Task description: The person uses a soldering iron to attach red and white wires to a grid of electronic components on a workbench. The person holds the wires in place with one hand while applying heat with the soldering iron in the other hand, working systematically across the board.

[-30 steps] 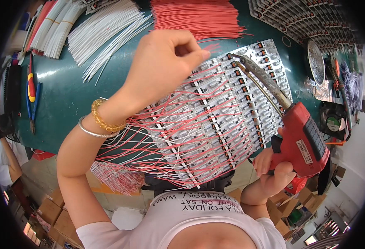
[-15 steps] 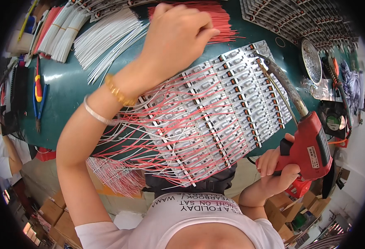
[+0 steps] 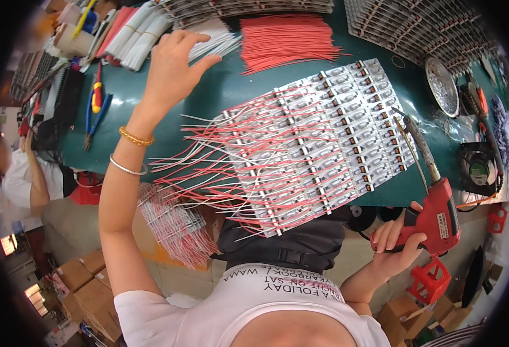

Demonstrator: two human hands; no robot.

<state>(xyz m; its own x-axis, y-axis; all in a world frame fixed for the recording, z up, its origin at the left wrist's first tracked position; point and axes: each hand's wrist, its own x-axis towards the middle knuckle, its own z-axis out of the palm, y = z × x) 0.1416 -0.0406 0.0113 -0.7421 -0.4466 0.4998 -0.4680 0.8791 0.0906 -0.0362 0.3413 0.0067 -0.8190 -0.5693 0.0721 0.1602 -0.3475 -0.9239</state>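
My left hand (image 3: 176,72) hovers at the far left of the table, beside a pile of loose white wires (image 3: 218,36). Its thumb and fingers are apart, and nothing shows between them. In my right hand (image 3: 398,242) is a red soldering gun (image 3: 436,222), fingers wrapped round its handle. The gun's tip is over the right part of a panel of small circuit boards (image 3: 347,130), which lies tilted on the green table. Red and white wires (image 3: 208,168) stick out from the panel's left part. A pile of red wires (image 3: 286,40) lies beyond the panel.
Red-and-yellow-handled pliers (image 3: 96,98) and blue-handled pliers (image 3: 99,121) lie at left. A round metal dish (image 3: 441,87) and a small fan (image 3: 479,168) stand at right. Stacked panels (image 3: 416,29) fill the far right. A co-worker's arm (image 3: 34,173) shows at far left.
My left hand has moved left, from over the red wires to beside the white ones, and its fingers have spread. My right hand keeps the soldering gun, its tip still over the panel.
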